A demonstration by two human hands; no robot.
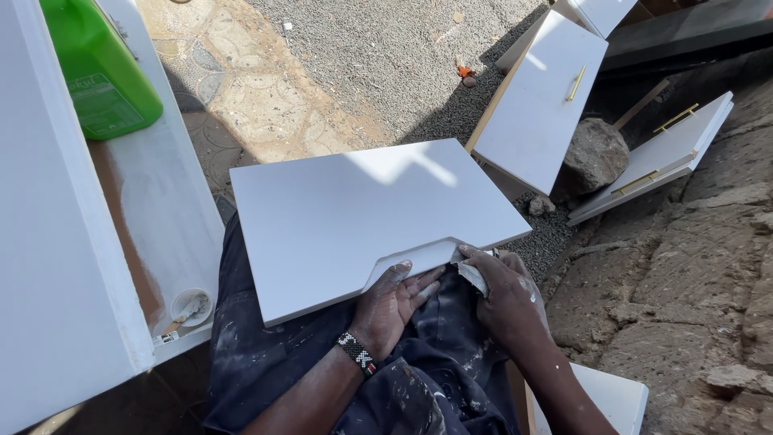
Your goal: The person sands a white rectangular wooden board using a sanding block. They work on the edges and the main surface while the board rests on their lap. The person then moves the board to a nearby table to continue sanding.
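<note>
A white rectangular panel (pixel 354 217) with a cut-out notch in its near edge rests flat across my lap. My left hand (pixel 394 302) lies under that notch with its fingers spread against the panel's edge; a beaded band circles the wrist. My right hand (pixel 503 294) presses a small folded piece of pale sandpaper (pixel 471 274) against the right end of the notch. Both hands are dusted with white powder.
A white cabinet piece (pixel 56 242) stands at my left with a green plastic jug (pixel 101 68) on it. Further white drawer fronts with brass handles (pixel 539 105) (pixel 656 161) lean near a rock (pixel 592 157). Gravel lies ahead, rough stone at right.
</note>
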